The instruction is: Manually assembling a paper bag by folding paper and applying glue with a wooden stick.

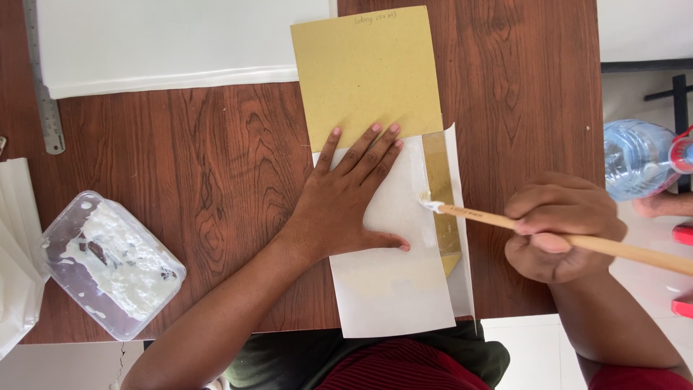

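Here I have my left hand (346, 198) flat on a sheet of white paper (393, 285), fingers (375, 152) spread wide and pressing it down; their tips reach past the paper's top edge onto a piece of tan cardboard (368, 72). The cardboard is matte, rectangular and stiff-looking, lying at 12 o'clock from that hand, with a small pencilled note at its top edge. The paper is smooth and faintly translucent, wrapped over the cardboard's lower part, so a narrow tan strip shows at its right side, glossy with wet paste.

My right hand (559, 227), at 3 o'clock from the left, is closed round a pale wooden brush (541, 227), fingers curled tight on the handle. The bristle tip, white with paste, touches the paper beside the tan strip.

The surface (209, 180) is dark wood-grain laminate. At 8 o'clock sits a clear plastic tub (112, 263) with rounded corners, smeared with lumpy white paste. A steel ruler (42, 79) lies at 10 o'clock, beside a large white sheet (173, 43). A clear plastic bottle (642, 157) with a red cap stands off the edge at 3 o'clock.
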